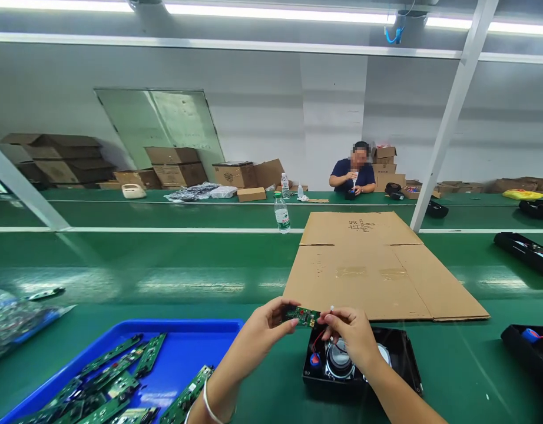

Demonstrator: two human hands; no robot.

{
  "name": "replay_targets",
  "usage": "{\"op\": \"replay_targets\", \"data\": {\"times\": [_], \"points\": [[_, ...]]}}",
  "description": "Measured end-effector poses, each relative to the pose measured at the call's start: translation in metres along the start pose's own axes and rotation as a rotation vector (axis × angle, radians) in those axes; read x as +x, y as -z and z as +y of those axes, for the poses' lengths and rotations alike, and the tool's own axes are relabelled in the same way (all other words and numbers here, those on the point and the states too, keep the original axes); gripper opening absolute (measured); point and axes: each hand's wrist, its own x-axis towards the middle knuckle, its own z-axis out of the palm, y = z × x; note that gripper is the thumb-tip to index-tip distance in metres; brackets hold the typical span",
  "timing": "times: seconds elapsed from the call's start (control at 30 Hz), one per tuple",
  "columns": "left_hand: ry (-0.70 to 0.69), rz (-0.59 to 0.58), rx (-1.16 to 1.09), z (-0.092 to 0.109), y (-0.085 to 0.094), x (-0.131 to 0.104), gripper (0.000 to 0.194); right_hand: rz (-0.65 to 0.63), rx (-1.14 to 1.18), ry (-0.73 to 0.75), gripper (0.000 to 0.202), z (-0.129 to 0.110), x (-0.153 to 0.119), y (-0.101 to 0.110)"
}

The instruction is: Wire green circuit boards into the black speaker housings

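My left hand (271,330) pinches a small green circuit board (303,316) by its left end, above a black speaker case. My right hand (348,333) is closed at the board's right end, its fingers round thin wires (316,341) that run down into the case. A small white tip shows above those fingers; whether it touches the board cannot be made out. Beneath both hands lies the open black speaker case (404,359), with a round speaker (339,360) and a blue part (315,359) inside. My right hand hides part of it.
A blue tray (187,335) holding several circuit boards (116,371) stands at left, beside a plastic bag (19,324). Flat cardboard (364,277) lies ahead, near a water bottle (281,213). Black cases (525,253) lie at right. A person (353,171) works at the far bench.
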Motion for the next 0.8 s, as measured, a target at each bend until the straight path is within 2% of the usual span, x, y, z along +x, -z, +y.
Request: {"op": "replay_targets", "data": {"times": [0.17,0.27,0.43,0.8], "points": [[-0.104,0.03,0.179,-0.002,-0.015,-0.002,0.039,-0.079,-0.149,-0.014,0.039,-0.005,-0.006,-0.001],[-0.134,-0.001,0.216,-0.004,-0.025,-0.003,0.033,-0.129,-0.231,-0.036,0.034,-0.005,-0.008,-0.003],[-0.15,0.02,0.193,-0.001,-0.034,-0.005,0.027,-0.066,-0.279,-0.078,0.021,-0.005,-0.007,-0.004],[-0.142,0.064,0.123,0.002,-0.038,-0.007,0.023,-0.023,-0.22,-0.111,0.017,-0.005,-0.006,-0.007]]}}
